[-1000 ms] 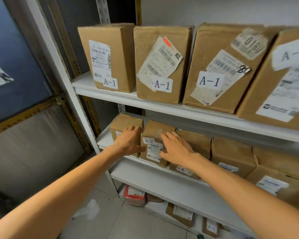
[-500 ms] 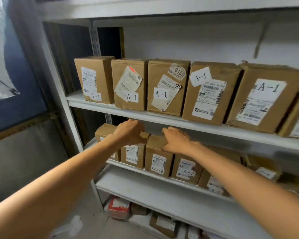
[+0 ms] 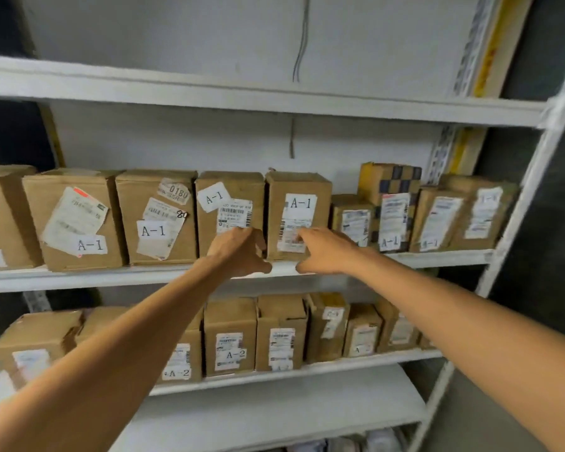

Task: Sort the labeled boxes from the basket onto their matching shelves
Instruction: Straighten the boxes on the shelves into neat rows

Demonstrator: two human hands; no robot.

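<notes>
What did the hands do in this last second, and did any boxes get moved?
Both hands left the A-2 boxes and rose to the A-1 shelf. The left hand is now in front of the gap between two boxes there; the right hand reaches straight fingers to an A-1 box. Nothing was picked up, and the boxes stayed in their rows.

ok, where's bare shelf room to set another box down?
Bare: the top shelf above the A-1 row, and the white shelf under the A-2 row. Crowded: A-1 row and A-2 row stand packed side by side; only a thin front lip is free.
</notes>
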